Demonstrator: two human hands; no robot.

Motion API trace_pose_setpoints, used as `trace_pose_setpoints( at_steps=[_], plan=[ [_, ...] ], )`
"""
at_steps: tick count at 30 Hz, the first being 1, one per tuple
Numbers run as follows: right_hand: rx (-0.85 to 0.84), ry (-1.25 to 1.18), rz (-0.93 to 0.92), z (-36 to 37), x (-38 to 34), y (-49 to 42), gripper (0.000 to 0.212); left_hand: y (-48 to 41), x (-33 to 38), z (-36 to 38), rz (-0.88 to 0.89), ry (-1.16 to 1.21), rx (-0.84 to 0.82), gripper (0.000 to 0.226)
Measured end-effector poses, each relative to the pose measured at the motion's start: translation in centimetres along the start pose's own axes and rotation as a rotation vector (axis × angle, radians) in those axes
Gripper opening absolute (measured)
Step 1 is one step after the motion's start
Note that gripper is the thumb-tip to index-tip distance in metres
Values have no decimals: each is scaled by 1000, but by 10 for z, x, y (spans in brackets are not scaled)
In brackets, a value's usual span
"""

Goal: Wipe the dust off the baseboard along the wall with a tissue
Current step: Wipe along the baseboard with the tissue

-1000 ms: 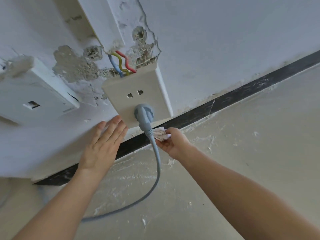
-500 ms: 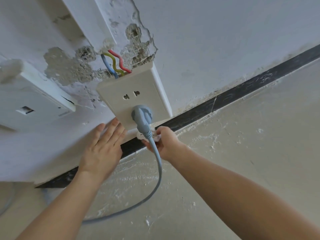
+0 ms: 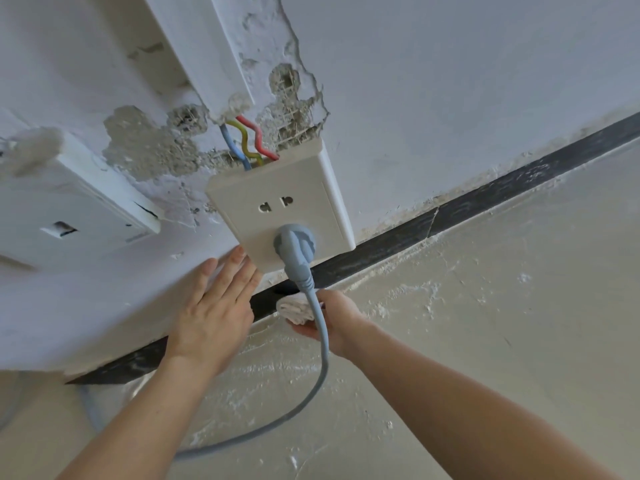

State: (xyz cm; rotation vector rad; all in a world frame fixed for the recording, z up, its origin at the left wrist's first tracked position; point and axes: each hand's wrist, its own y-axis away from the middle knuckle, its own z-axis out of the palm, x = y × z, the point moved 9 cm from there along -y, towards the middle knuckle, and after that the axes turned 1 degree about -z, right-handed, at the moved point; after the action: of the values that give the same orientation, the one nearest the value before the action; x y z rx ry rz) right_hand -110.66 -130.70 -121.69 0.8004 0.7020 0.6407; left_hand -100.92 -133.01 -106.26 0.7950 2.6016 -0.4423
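Right hand (image 3: pixel 337 322): fingers closed around a crumpled white tissue (image 3: pixel 294 308), pressing it against the baseboard.
Left hand (image 3: pixel 211 313): open and flat, fingers spread on the white wall (image 3: pixel 450 98), at 9 o'clock from the tissue.
Baseboard (image 3: pixel 485 195): dark strip between wall and floor (image 3: pixel 502 323), running from 7 o'clock up to 2 o'clock; whitish streaks show on it.
Socket (image 3: pixel 280 206): white box on the wall at 12 o'clock from the tissue, with red, yellow and blue wires (image 3: pixel 247 140) entering its top.
Plug (image 3: pixel 294 245): grey, seated in the socket; its cord (image 3: pixel 322 341) hangs across the right hand and curls over the floor toward 7 o'clock.
Second box (image 3: pixel 79 216): white, on the wall at 9 o'clock.
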Motion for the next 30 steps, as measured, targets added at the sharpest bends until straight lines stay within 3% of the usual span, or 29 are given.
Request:
trace_pose_setpoints(
  at_steps=[8, 13, 16, 18, 21, 24, 27, 30],
  plan=[
    [212, -130, -123, -41, -59, 0, 13, 0, 0, 2, 6, 2, -29, 48],
    [371, -216, -352, -98, -110, 17, 27, -1, -2, 3, 4, -8, -23, 49],
    [496, -214, -344, -113, -111, 33, 12, -1, -3, 2, 12, 8, 16, 56],
    [461, -90, -274, -93, -92, 38, 11, 0, -2, 2, 20, 10, 32, 57],
    [225, 28, -98, -42, -39, 27, 12, 2, -2, 3, 23, 21, 37, 61],
    [35, -41, -34, 3, -18, 17, 20, 2, -3, 3, 20, -2, 25, 61],
    [82, -130, -108, 6, -40, 20, 11, 2, -3, -1, 19, 17, 29, 49],
    [209, -52, -203, -22, -78, 36, 14, 3, -1, -7, 52, -11, 95, 48]
  ],
)
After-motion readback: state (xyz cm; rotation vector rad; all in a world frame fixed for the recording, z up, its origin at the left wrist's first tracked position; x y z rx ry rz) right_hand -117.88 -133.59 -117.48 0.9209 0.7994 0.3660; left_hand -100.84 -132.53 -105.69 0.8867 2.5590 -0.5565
